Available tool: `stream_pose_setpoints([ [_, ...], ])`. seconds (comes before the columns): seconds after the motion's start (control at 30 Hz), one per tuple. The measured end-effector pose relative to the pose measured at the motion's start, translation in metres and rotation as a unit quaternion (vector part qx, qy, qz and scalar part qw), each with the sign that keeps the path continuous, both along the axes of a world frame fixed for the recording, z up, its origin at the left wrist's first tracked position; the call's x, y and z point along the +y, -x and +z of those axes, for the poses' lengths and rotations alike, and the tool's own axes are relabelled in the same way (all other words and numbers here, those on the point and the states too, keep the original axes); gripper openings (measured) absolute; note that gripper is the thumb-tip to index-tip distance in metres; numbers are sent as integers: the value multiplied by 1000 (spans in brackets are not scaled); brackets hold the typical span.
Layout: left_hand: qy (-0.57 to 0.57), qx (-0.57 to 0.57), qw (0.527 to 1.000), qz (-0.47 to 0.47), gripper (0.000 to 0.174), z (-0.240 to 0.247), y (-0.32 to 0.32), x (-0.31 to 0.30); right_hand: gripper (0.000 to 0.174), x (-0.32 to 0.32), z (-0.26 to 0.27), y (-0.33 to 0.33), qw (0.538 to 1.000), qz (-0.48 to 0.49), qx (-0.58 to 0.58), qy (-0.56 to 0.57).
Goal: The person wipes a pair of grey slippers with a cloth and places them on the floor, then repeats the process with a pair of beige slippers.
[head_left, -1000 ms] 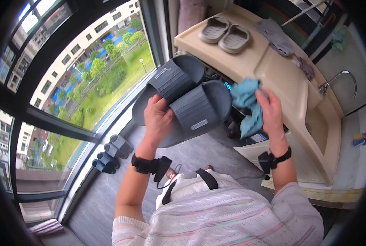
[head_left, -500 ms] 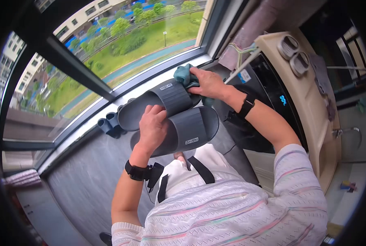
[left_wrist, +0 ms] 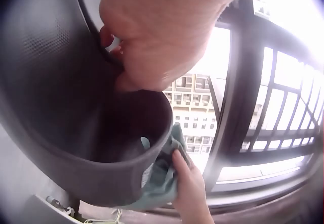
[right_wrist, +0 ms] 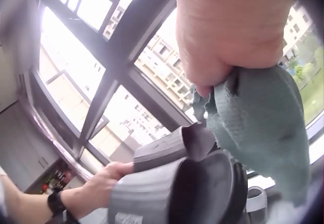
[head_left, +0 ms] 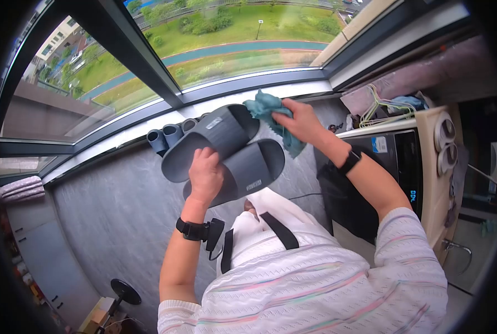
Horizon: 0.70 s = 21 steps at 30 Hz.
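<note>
My left hand [head_left: 205,177] grips a pair of dark grey slide slippers by their inner edges, side by side above the floor. The farther slipper [head_left: 222,132] and the nearer slipper [head_left: 251,173] both point right, each with a ribbed strap and a pale label. A crumpled teal cloth [head_left: 269,107] hangs from my right hand [head_left: 300,121], pinched between thumb and fingers beside the farther slipper's toe. From the left wrist, the cloth [left_wrist: 164,181] shows beside a slipper's strap [left_wrist: 109,181]. In the right wrist view the cloth [right_wrist: 258,118] drapes down close to the slippers.
Small slippers [head_left: 158,142] stand on the floor along the window sill. At the right are a black washing machine [head_left: 365,183], wire hangers [head_left: 378,108] and light slippers [head_left: 445,133] on a beige counter. A round black base [head_left: 126,291] is at lower left.
The head view has turned toward the window. My right hand brought the cloth leftward from beside the counter to the farther slipper's toe, then moved slightly off it. My left hand still holds both slippers.
</note>
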State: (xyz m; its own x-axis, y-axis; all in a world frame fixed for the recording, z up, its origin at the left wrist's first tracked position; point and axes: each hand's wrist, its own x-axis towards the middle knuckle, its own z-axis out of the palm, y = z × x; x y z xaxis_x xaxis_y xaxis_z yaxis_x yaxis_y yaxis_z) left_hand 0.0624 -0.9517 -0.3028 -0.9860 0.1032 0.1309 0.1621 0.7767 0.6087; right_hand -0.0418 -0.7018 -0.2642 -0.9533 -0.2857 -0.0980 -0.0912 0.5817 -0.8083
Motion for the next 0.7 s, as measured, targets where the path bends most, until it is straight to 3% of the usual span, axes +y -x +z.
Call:
stream_pose_setpoints([
  [0.03,-1,-5,1000,6,9,-7,6,-10,28,-9,-3,-6,1000,6,-5,-1],
  [0.1,-65,20,996,64,10,-22,22,-30,29,-28,-11,-8,980,122,126,-97],
  [0.2,-42,2,994,101,8,-30,33,-59,30,-68,-45,5,963,146,110,-199],
  [0.23,-21,-3,994,109,8,-32,33,-72,30,-85,-56,13,961,169,108,-190],
  [0.33,-30,-47,983,173,10,-56,25,-121,28,-129,-82,36,984,108,-36,-138],
  [0.43,-59,-56,970,229,11,-104,12,-184,25,-177,-98,34,987,133,-53,-74],
  [0.57,-55,-114,938,321,13,-169,-9,-288,21,-226,-111,16,976,109,-145,-117],
  [0.7,-104,-158,857,480,16,-230,-24,-377,20,-262,-155,-21,972,73,-208,-79],
])
